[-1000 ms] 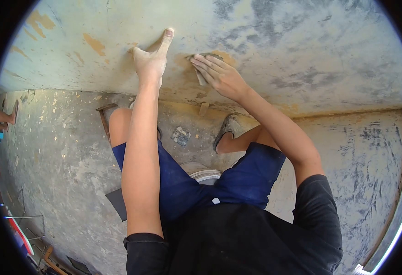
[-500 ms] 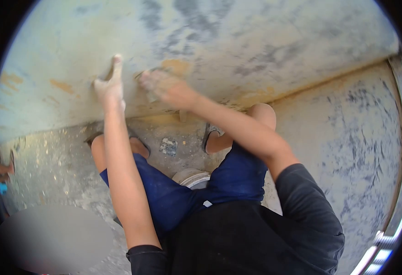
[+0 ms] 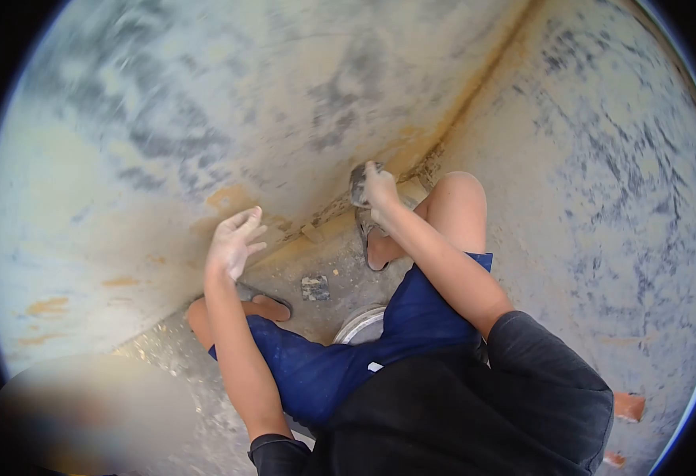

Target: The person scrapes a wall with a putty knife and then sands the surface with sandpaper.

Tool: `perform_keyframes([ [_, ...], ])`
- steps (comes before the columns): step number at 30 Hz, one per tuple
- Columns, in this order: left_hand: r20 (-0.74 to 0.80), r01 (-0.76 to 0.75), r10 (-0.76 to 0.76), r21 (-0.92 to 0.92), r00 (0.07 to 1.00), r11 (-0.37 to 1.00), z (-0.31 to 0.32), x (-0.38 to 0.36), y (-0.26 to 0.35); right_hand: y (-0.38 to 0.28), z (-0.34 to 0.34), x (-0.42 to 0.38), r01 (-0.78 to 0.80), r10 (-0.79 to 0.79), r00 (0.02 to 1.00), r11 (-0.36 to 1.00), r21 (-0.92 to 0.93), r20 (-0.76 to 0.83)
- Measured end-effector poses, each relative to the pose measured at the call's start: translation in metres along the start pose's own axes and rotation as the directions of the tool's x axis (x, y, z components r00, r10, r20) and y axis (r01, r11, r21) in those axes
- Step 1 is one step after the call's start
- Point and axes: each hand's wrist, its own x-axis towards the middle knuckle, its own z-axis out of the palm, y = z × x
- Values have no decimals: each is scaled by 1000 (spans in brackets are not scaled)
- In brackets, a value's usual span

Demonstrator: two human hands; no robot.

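Observation:
A dark grey, dust-smeared piece of sandpaper [image 3: 358, 184] is in my right hand [image 3: 379, 187], with the thumb pressed along its top. That hand is low by the patchy wall [image 3: 284, 103], close to the inside corner and above my foot. My left hand [image 3: 233, 246], whitened with dust, is raised in front of the wall's lower part. Its fingers are apart and slightly bent, and nothing is in it. An orange-brown patch [image 3: 230, 196] marks the wall just above those fingers.
A second wall [image 3: 602, 198] meets the first along a brown corner line [image 3: 483, 79]. Between my legs is a round whitish bucket [image 3: 361, 325]. A small dark speckled square [image 3: 315, 288] lies on the dusty floor [image 3: 284, 274]. Reddish brick pieces [image 3: 628, 407] are at lower right.
My right hand has moved right and down with the sandpaper, toward the corner. My left hand has dropped lower, its fingers now bent. The view has turned toward the right-hand wall.

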Motion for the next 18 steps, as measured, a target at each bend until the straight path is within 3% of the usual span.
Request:
perform_keyframes([
  [2,44,-50,47,81,998,995,29,16,-2,-41,-26,-16,-79,171,968,905,419,-185],
  [4,29,-183,181,128,983,975,68,28,2,-44,-52,7,-33,166,956,881,472,-243],
  [5,54,-182,176,157,983,971,88,31,5,-40,-62,18,9,152,945,872,489,-288],
  [6,-30,-326,351,303,936,896,106,34,7,-48,-69,16,38,139,953,828,559,-271],
  [8,-105,-510,656,542,747,668,144,37,12,-45,-66,39,88,140,922,833,546,-362],
  [9,-74,-517,654,549,753,657,152,45,8,-47,-63,44,123,124,895,855,504,-429],
  [10,-8,-619,855,686,519,382,158,54,4,-47,-63,48,100,151,890,856,507,-430],
  [11,101,-628,965,775,240,75,163,62,0,-47,-64,52,105,162,881,850,516,-445],
  [12,115,-640,963,765,243,69,172,66,3,-43,-65,59,130,158,883,823,553,-442],
  [14,166,-579,986,807,34,-116,185,72,9,-35,-69,73,155,158,880,795,586,-448],
  [15,170,-583,984,805,43,-114,191,75,11,-31,-70,79,169,137,887,792,586,-440],
  [17,206,-486,978,853,-26,-193,201,85,18,-25,-64,91,177,124,894,785,593,-431],
  [18,212,-490,977,849,-24,-197,203,92,20,-29,-56,95,238,86,825,843,482,-558],
])
